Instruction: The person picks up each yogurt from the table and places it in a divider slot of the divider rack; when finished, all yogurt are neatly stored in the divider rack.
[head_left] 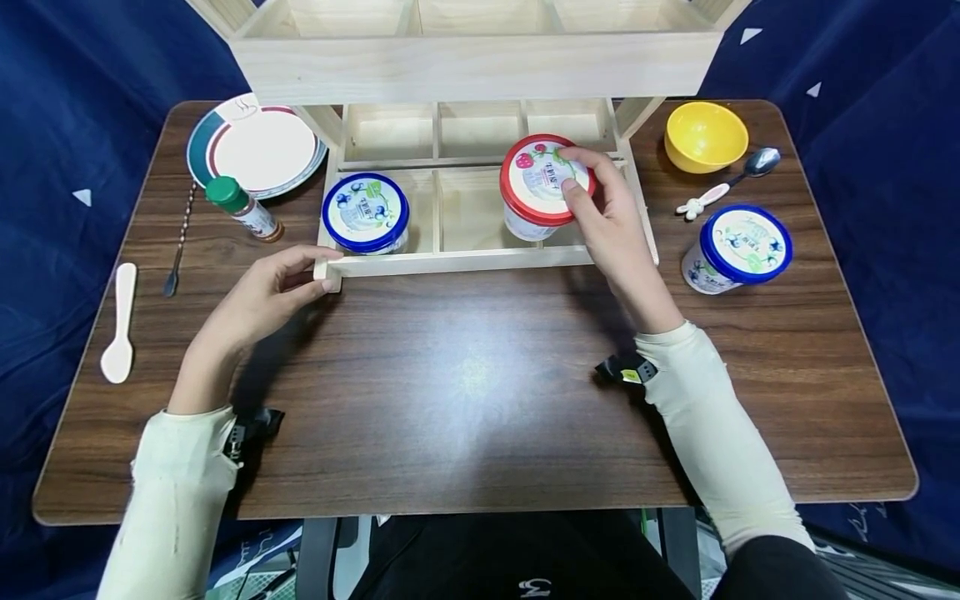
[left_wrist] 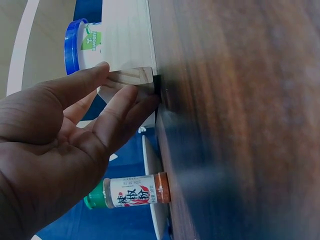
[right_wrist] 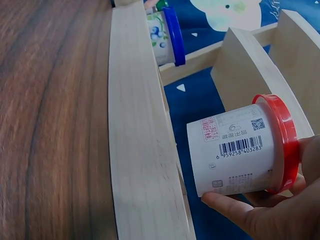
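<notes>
My right hand [head_left: 611, 212] grips a yogurt tub with a red lid [head_left: 536, 187], fingers on the lid and thumb along its side. In the right wrist view the tub [right_wrist: 235, 150] is tilted, its barcode showing, above the front right part of the wooden rack [head_left: 465, 265]. With thumb and fingers, my left hand [head_left: 258, 296] pinches the rack's front left corner. Close by, a blue-lidded yogurt tub [head_left: 366, 212] sits in the front left compartment. The left wrist view shows the pinched corner block [left_wrist: 132, 77] up close.
At left lie a plate [head_left: 262, 150], a green-capped spice jar [head_left: 243, 208], a twisted-handle spoon [head_left: 180, 242] and a white spoon [head_left: 120, 325]. At right are a yellow bowl [head_left: 707, 137], a rabbit-handled spoon [head_left: 727, 185] and another blue-lidded tub [head_left: 738, 250]. The rack's upper tier [head_left: 480, 67] overhangs the back.
</notes>
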